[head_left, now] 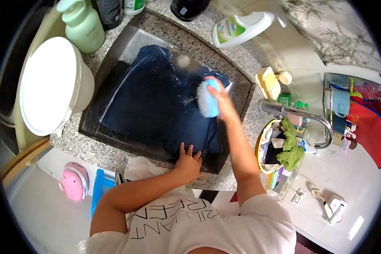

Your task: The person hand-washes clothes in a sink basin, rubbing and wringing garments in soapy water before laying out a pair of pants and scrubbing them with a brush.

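Note:
A wet, dark blue garment [148, 101] lies spread in the dark stone sink [135, 36]; its exact kind I cannot make out. My right hand [219, 96] is wrapped round a blue scrubbing brush [213, 99], whose white bristles touch the right part of the fabric. Some pale suds show beside the bristles. My left hand [188, 162] lies with fingers spread on the near edge of the garment, by the front rim of the sink.
A white bucket [78, 80] and a green pump bottle [84, 29] stand left. A white spray bottle [243, 28] lies beyond the sink. To the right are a soap dish [268, 83], a chrome faucet [300, 114] and a filled yellow-rimmed basin [259, 148].

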{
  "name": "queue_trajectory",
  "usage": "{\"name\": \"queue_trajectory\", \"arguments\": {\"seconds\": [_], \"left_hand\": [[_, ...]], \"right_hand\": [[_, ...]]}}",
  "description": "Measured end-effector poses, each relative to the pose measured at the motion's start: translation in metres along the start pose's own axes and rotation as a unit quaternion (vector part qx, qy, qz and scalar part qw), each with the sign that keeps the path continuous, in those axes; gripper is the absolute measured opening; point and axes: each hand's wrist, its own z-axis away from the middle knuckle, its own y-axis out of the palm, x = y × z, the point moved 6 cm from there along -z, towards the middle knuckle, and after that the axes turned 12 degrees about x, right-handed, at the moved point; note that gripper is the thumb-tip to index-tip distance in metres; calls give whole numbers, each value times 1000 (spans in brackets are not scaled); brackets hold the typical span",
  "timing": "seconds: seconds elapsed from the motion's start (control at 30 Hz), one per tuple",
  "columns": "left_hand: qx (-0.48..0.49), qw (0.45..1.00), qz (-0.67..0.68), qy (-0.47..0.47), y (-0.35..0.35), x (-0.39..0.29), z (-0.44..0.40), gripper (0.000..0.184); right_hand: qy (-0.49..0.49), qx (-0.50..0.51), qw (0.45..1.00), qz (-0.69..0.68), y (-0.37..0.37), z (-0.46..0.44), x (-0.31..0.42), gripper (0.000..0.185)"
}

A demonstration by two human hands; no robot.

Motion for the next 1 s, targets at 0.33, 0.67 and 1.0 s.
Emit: {"name": "queue_trajectory", "arguments": {"seconds": [0.33, 0.67, 1.0], "left_hand": [[5, 991, 95, 92, -20, 27, 3, 45], [-365, 912, 97, -159, -183, 218, 0, 22], [-363, 834, 117, -398, -197, 307, -32, 58]], "right_hand": [[-217, -307, 647, 663, -61, 4, 132, 51], [-346, -342, 516, 705, -48, 0, 147, 38], [-45, -302, 738, 601, -89, -72, -48, 34]]}}
